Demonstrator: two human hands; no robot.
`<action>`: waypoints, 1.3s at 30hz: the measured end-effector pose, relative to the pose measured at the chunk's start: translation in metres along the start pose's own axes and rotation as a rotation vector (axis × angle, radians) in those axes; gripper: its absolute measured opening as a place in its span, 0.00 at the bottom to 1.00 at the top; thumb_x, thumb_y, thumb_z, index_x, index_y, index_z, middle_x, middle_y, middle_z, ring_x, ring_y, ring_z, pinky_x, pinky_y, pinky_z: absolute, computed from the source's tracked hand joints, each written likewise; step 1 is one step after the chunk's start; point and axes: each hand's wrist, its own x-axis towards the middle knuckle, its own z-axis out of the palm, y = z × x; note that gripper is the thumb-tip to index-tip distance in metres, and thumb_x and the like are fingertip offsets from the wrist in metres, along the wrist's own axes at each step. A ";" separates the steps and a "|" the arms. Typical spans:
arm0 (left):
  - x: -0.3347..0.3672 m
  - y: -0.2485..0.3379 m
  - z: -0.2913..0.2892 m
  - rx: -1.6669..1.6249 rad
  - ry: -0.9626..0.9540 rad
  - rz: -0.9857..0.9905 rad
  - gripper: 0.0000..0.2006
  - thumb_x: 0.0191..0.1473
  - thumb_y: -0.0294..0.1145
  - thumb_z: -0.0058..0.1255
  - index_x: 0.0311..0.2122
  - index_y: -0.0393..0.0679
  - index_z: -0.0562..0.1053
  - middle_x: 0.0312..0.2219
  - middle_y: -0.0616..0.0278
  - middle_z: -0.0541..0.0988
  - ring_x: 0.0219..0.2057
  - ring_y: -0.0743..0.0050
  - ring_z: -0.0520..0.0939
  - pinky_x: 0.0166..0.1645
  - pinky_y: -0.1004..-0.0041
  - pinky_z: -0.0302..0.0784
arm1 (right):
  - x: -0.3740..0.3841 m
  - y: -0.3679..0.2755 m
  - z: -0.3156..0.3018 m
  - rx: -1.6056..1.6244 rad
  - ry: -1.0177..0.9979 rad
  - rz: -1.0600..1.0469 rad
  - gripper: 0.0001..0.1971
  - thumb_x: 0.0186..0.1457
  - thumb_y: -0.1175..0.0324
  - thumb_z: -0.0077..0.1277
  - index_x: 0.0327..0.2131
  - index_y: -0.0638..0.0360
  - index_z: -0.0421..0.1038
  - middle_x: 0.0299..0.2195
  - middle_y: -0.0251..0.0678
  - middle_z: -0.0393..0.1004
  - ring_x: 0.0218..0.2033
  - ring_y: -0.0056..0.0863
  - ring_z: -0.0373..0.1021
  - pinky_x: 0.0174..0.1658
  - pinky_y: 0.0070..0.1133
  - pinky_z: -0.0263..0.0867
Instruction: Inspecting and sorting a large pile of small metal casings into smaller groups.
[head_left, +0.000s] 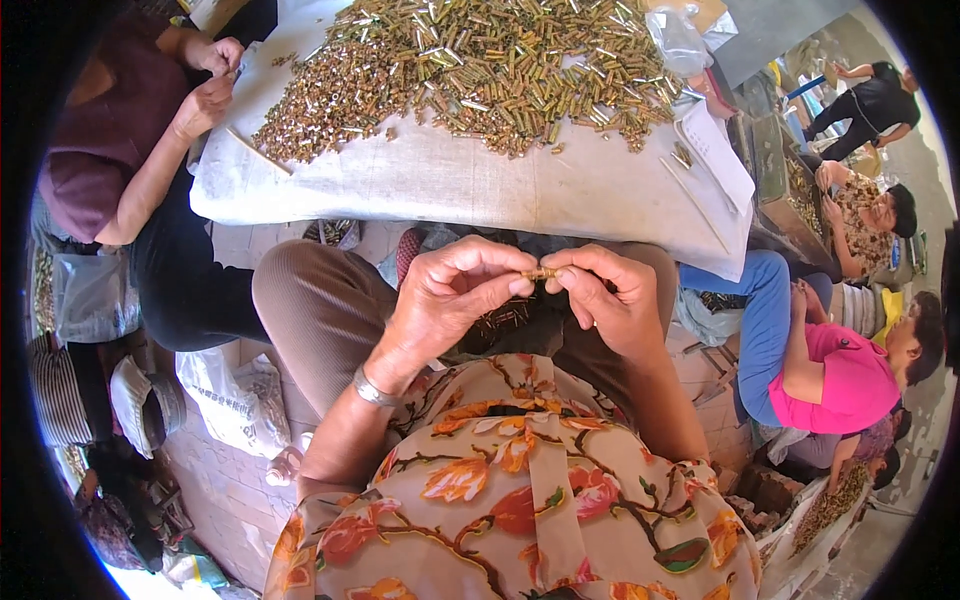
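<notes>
Held over my lap, a small brass-coloured metal fastener (541, 273) spans the gap between my two hands. My left hand (450, 295) pinches one end of it between thumb and index finger. At the other end, the thumb and fingertips of my right hand (615, 295) close on it. Its exact shape is partly covered by the fingertips. Below the hands, more small metal pieces (503, 318) show between my knees, half hidden. In front of me, a pale cloth-covered table (440, 190) bears a wide heap of brass-coloured metal rods or sleeves (540, 75) and small nut-like pieces (325, 112).
Thin sticks (258, 150) and a white paper pad (718, 150) lie near the table's edges. A co-worker's hands (205, 95) are at the left corner. Another person in pink (835, 375) sits at the right. A white plastic bag (235, 400) stands on the brick floor.
</notes>
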 end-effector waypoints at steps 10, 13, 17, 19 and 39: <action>0.002 -0.011 -0.018 -0.357 -0.404 -0.217 0.05 0.49 0.22 0.56 0.33 0.35 0.75 0.29 0.57 0.80 0.29 0.74 0.81 0.36 0.75 0.79 | 0.001 -0.010 -0.002 0.447 -0.348 0.401 0.09 0.57 0.72 0.49 0.37 0.68 0.74 0.22 0.32 0.73 0.15 0.10 0.59 0.16 0.10 0.52; 0.008 -0.016 -0.020 -0.262 -0.162 -0.256 0.08 0.52 0.24 0.55 0.39 0.37 0.75 0.32 0.60 0.79 0.29 0.79 0.80 0.36 0.79 0.78 | 0.002 0.003 0.007 0.408 -0.080 0.383 0.10 0.58 0.69 0.48 0.40 0.65 0.73 0.24 0.30 0.72 0.15 0.09 0.59 0.16 0.10 0.51; 0.034 -0.020 -0.032 0.374 0.063 -0.182 0.11 0.49 0.29 0.59 0.40 0.42 0.76 0.28 0.72 0.78 0.25 0.88 0.75 0.32 0.82 0.73 | 0.001 0.025 0.010 0.257 -0.095 0.377 0.11 0.58 0.67 0.48 0.40 0.64 0.72 0.26 0.30 0.73 0.18 0.14 0.65 0.22 0.14 0.60; 0.059 -0.024 -0.033 0.669 0.145 -0.045 0.10 0.49 0.28 0.58 0.39 0.43 0.76 0.27 0.67 0.79 0.24 0.84 0.75 0.31 0.80 0.73 | 0.009 0.043 0.009 -0.029 -0.094 0.144 0.12 0.58 0.68 0.49 0.41 0.64 0.72 0.29 0.31 0.74 0.23 0.14 0.67 0.28 0.14 0.63; 0.136 -0.062 -0.029 1.424 0.205 0.472 0.02 0.45 0.25 0.49 0.28 0.43 0.71 0.27 0.57 0.75 0.32 0.59 0.78 0.36 0.66 0.76 | 0.179 0.100 -0.025 -1.038 0.191 0.113 0.09 0.44 0.65 0.52 0.30 0.57 0.75 0.29 0.40 0.77 0.35 0.41 0.72 0.39 0.35 0.65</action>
